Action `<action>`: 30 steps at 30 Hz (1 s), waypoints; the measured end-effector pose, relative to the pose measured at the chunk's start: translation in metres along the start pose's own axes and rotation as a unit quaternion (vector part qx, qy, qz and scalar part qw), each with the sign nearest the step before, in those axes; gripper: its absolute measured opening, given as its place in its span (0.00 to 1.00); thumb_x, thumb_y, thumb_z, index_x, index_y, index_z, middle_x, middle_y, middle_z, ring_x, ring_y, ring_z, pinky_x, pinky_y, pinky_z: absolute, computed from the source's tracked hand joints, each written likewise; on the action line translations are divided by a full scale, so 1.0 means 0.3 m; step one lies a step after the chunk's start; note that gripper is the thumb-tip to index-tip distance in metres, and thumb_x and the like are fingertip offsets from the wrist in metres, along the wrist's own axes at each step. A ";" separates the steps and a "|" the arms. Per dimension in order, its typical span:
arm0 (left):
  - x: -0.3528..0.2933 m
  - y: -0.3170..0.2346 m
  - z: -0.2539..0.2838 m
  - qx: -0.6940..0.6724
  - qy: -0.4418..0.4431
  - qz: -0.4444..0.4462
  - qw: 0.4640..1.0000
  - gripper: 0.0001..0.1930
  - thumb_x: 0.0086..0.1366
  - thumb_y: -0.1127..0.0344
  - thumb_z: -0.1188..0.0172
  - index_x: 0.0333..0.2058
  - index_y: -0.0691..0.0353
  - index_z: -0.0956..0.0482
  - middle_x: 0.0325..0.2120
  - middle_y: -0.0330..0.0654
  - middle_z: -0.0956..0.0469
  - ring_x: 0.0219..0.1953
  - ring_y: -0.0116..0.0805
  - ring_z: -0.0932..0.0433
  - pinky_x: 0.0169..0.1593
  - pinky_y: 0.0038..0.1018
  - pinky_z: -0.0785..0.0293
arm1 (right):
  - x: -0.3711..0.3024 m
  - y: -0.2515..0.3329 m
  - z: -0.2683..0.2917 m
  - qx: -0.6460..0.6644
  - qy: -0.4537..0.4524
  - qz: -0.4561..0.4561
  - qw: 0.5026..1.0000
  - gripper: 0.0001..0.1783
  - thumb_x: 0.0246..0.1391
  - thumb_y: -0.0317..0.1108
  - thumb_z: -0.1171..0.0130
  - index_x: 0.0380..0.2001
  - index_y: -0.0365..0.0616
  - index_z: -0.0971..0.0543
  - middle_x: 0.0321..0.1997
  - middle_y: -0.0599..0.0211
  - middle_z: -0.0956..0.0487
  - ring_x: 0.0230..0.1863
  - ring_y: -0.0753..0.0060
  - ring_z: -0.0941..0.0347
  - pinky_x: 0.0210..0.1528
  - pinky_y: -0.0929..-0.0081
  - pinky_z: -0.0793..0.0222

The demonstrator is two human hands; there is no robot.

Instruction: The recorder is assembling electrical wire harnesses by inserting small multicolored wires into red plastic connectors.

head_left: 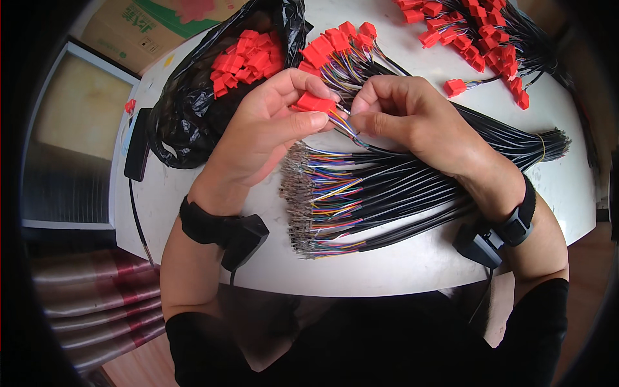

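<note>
The left hand [271, 122] reaches up and inward, thumb and fingers clamped on a red plastic connector housing [316, 103] above the white table [387, 274]. To its right, close but apart, the right hand [416, 122] angles leftward, knuckles up, thumb and forefinger pinching a thin terminal-tipped wire [343, 110] beside the housing.

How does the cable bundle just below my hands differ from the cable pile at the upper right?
The near bundle ends on its left in bare metal tips, while the far pile ends in red connectors. The near bundle's tips line up in a column; the far pile's connectors lie scattered. Both have black cables with coloured wires showing.
</note>
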State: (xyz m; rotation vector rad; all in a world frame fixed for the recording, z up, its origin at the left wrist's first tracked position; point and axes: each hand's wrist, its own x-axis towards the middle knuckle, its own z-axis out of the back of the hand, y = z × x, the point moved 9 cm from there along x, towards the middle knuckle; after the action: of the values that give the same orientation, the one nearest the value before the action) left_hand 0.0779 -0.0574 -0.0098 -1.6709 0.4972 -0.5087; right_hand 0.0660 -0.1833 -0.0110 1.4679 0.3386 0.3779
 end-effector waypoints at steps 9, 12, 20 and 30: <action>0.002 0.003 -0.008 -0.032 0.010 -0.001 0.999 0.16 0.58 0.77 0.45 0.45 0.63 0.33 0.45 0.43 0.31 0.47 0.31 0.29 0.50 0.27 0.33 | -0.010 0.050 0.006 -0.089 -0.017 0.074 0.993 0.04 0.47 0.25 0.44 0.23 0.34 0.26 0.19 0.69 0.28 0.23 0.81 0.34 0.28 0.78 0.37; 0.001 0.006 -0.006 -0.037 0.013 0.003 0.999 0.17 0.58 0.77 0.45 0.46 0.63 0.34 0.45 0.43 0.31 0.47 0.31 0.29 0.50 0.26 0.33 | -0.013 0.050 0.006 -0.119 -0.016 0.068 0.990 0.05 0.46 0.25 0.44 0.22 0.34 0.26 0.19 0.66 0.28 0.23 0.77 0.32 0.29 0.76 0.35; 0.004 0.005 -0.010 -0.018 0.010 0.009 1.000 0.19 0.55 0.78 0.45 0.46 0.64 0.34 0.45 0.43 0.32 0.50 0.36 0.30 0.49 0.26 0.33 | -0.021 0.039 -0.014 -0.157 0.025 0.016 0.987 0.02 0.50 0.21 0.48 0.25 0.35 0.28 0.23 0.76 0.28 0.27 0.88 0.35 0.32 0.85 0.37; 0.007 0.004 -0.019 -0.013 0.016 0.009 1.000 0.20 0.54 0.77 0.43 0.47 0.64 0.35 0.45 0.44 0.32 0.50 0.36 0.30 0.52 0.28 0.33 | -0.016 0.025 -0.006 -0.152 0.000 0.047 0.987 0.04 0.48 0.25 0.44 0.24 0.34 0.26 0.21 0.66 0.27 0.26 0.77 0.31 0.32 0.77 0.34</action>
State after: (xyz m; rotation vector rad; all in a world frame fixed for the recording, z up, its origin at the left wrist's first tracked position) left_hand 0.0762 -0.0634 -0.0100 -1.6840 0.5435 -0.5179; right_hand 0.0606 -0.1835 -0.0036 1.1872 0.2026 0.4829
